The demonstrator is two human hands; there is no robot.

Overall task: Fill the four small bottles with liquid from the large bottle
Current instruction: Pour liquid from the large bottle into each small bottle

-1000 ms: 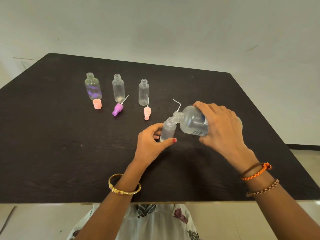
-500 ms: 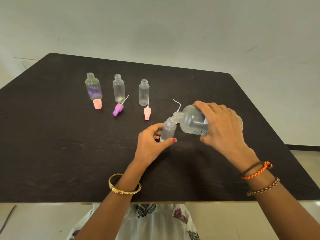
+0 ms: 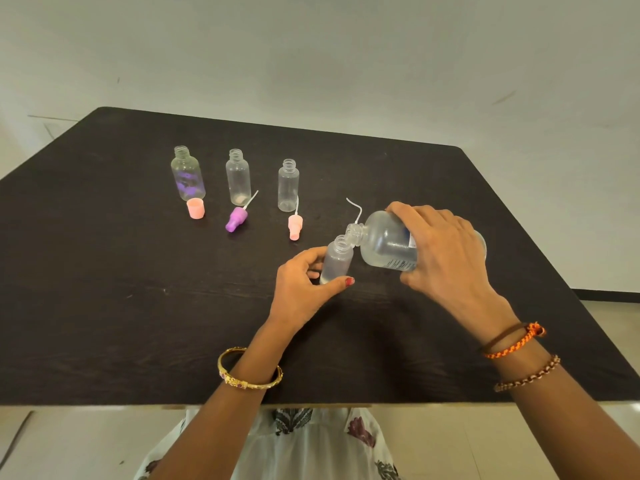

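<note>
Both hands are working close together over the dark table. Her left hand is pinching a small bottle between thumb and fingers, keeping it standing near the middle of the tabletop, its open neck pointing up. Her right hand is wrapping around the large bottle from above, fingers curled over its body, and is holding it tipped almost on its side so that its mouth is sitting right at the small bottle's rim. Clear liquid is pooling along the lower side of the large bottle; I cannot tell how full the small one is.

Farther back, three more small bottles are standing upright and uncapped in a row: the leftmost bottle with a purple mark, the middle bottle, and the right bottle. In front of them are lying a pink cap, a purple spray top and a pink spray top. A thin white tube is curving up just behind the large bottle's neck.

A gold bangle is circling her left wrist, and an orange cord bracelet her right.
</note>
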